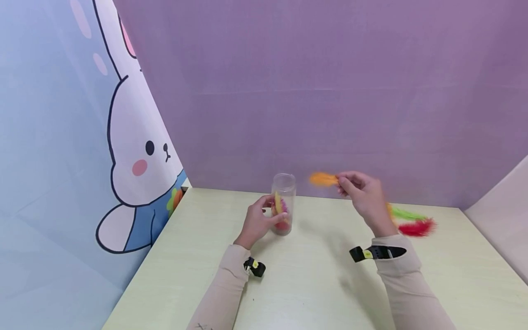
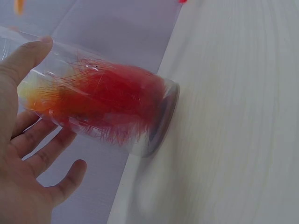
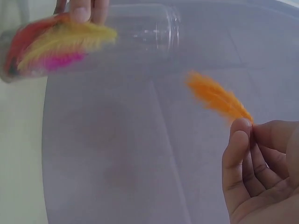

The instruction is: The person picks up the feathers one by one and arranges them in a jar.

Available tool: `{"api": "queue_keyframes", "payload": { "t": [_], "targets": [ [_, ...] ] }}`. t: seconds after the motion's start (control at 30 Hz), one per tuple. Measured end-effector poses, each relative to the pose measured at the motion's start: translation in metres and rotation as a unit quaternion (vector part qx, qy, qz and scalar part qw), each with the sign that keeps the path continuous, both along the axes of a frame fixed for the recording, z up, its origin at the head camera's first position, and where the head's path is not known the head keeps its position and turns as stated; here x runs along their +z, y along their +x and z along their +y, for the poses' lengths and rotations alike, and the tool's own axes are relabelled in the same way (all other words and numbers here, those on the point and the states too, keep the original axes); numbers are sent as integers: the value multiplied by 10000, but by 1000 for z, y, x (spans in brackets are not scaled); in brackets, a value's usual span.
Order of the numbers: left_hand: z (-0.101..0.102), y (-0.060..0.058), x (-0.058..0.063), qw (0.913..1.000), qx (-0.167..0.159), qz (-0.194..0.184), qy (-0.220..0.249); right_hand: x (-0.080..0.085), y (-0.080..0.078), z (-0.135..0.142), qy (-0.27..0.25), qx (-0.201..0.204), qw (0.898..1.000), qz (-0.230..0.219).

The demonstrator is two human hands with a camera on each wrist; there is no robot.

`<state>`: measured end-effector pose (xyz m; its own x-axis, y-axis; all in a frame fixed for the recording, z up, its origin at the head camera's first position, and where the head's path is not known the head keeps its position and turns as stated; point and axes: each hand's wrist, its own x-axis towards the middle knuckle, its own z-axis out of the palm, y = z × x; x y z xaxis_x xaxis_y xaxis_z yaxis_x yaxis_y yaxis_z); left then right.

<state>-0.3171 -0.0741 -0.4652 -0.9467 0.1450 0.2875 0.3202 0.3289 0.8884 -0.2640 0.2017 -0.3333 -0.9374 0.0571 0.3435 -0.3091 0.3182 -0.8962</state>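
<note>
A clear jar [image 1: 284, 183] stands upright on the table, its mouth uncovered at the top. My left hand [image 1: 258, 221] grips it round the side, thumb on one face and fingers on the other. Inside lie red feathers [image 2: 124, 95], a yellow feather [image 3: 70, 42] and a magenta feather [image 3: 63, 61], bunched in the lower part. To the right of the jar and raised above the table, my right hand [image 1: 365, 195] pinches an orange feather [image 3: 219, 99] by its quill end. The feather's free tip points left, towards the jar's mouth, with a gap between them.
Loose feathers lie on the pale table [image 1: 305, 284] behind the right wrist, among them a green feather [image 1: 408, 214] and a red feather [image 1: 416, 227]. A purple backdrop [image 1: 330, 91] rises at the table's far edge. On the left hangs a rabbit-print cloth [image 1: 53, 183].
</note>
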Motion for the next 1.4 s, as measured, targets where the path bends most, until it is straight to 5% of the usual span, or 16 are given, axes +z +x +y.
{"api": "queue_keyframes", "payload": {
  "t": [0.5,1.4],
  "targets": [
    [-2,-1,-1,10000,-45,64,33,12,-13,-38,-156,398,9991,84],
    [-3,1,1,10000,-5,12,-42,4,-33,-83,122,-1,9997,-219]
  ]
}}
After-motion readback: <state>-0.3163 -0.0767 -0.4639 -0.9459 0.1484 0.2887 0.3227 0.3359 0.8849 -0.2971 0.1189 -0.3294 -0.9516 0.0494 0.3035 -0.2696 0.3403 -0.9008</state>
